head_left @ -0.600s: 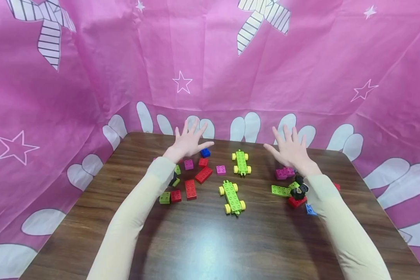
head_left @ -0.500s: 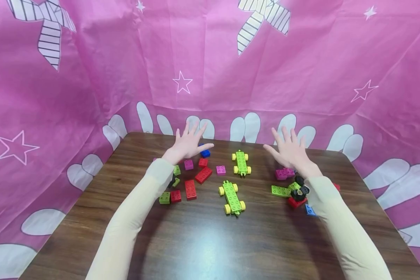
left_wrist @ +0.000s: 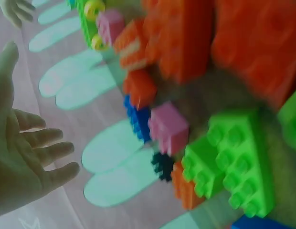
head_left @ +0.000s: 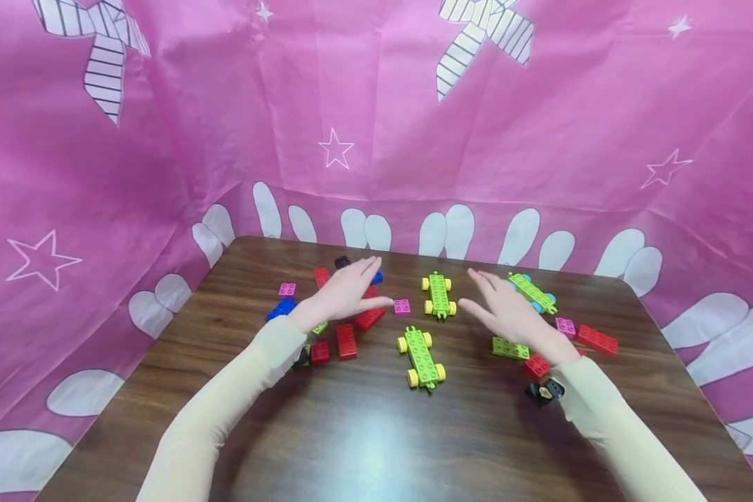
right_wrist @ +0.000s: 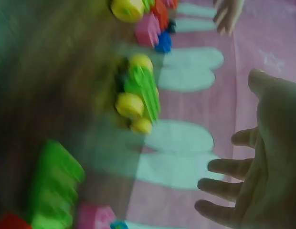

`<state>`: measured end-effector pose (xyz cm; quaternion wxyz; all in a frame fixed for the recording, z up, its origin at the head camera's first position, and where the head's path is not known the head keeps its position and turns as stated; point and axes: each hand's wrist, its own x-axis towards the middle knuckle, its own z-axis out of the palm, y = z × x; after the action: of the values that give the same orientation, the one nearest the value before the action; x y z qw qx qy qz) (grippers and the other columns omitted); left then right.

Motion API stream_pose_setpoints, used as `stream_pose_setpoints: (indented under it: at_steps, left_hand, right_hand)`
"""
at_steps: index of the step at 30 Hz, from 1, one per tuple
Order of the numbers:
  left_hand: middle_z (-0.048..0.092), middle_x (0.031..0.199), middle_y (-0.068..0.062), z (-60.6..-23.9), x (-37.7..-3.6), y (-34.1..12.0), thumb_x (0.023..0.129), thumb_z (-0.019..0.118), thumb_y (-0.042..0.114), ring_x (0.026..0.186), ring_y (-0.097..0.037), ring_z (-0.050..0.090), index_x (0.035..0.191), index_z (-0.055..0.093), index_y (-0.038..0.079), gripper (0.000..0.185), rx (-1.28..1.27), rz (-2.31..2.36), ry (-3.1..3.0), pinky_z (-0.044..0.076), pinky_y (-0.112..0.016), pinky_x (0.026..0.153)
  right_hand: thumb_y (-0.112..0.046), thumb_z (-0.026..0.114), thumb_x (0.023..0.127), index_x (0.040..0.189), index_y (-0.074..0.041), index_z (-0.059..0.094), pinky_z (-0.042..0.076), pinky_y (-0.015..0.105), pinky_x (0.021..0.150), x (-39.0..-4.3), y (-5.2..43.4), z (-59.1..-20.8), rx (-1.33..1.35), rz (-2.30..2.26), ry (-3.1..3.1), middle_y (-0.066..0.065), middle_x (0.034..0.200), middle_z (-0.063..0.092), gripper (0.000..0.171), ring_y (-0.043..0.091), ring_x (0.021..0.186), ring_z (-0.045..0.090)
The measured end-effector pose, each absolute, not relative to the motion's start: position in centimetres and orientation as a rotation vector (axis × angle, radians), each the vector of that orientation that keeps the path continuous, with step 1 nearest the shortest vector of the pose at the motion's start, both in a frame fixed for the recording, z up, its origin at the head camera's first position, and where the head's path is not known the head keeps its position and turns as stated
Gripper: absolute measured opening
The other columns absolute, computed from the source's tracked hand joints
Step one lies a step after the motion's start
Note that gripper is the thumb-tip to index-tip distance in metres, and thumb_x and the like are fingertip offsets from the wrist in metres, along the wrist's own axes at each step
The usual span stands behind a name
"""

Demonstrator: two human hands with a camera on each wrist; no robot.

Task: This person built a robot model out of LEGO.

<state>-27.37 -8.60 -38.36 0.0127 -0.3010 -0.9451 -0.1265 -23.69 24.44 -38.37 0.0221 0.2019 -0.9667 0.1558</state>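
The fingers (head_left: 371, 265) of the left hand (head_left: 341, 295) are straight and spread, and they hold nothing. They hover low over the bricks at the back of the tabletop (head_left: 364, 432). Just past the left thumb lies a small pink brick (head_left: 402, 307). A red brick (head_left: 370, 318) lies partly under the hand.

The right hand (head_left: 505, 312) is flat and spread too, and it holds nothing. Its fingers point toward the middle of the tabletop.

Between the two hands sits a green wheeled plate (head_left: 439, 295). Its long side runs away from the person. The right hand's fingers look a bit nearer to it than the left ones. A second green wheeled plate (head_left: 421, 357) lies closer to the person, a little tilted. A third one (head_left: 532, 293) lies just behind the right hand.
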Motion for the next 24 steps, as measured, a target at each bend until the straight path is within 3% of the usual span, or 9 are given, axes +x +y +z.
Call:
stream_pose_setpoints:
  at_steps: [10,18,24]
  left_hand:
    - [0.033,0.160,-0.017,-40.5,-22.7,-7.0,0.092,0.055,0.063,0.149,-0.031,0.034,0.152,0.035,0.001,0.088,-1.139,-0.329,-2.995,0.032,-0.046,0.121]
    - [0.044,0.153,-0.020,-42.3,-20.1,-5.5,0.092,0.054,0.064,0.142,-0.034,0.044,0.148,0.042,-0.001,0.087,-1.245,-0.134,-2.992,0.037,-0.046,0.118]
    - [0.049,0.150,-0.018,-42.9,-19.0,-4.8,0.092,0.056,0.062,0.139,-0.033,0.047,0.146,0.045,-0.002,0.083,-1.209,-0.118,-2.999,0.039,-0.046,0.117]
  right_hand:
    - [-0.058,0.051,0.097,0.149,-0.013,0.044,0.045,0.057,0.107,-20.5,21.6,-42.3,0.785,0.620,-3.036,0.012,0.147,0.051,0.069,0.033,0.136,0.049]
    - [-0.038,0.056,0.100,0.144,-0.011,0.049,0.047,0.055,0.106,-20.1,20.3,-43.9,0.937,0.615,-3.002,0.012,0.143,0.056,0.052,0.032,0.133,0.053]
    - [-0.031,0.059,0.099,0.138,-0.011,0.056,0.050,0.051,0.104,-20.6,19.7,-44.2,0.984,0.584,-2.996,0.008,0.136,0.062,0.044,0.028,0.128,0.057]
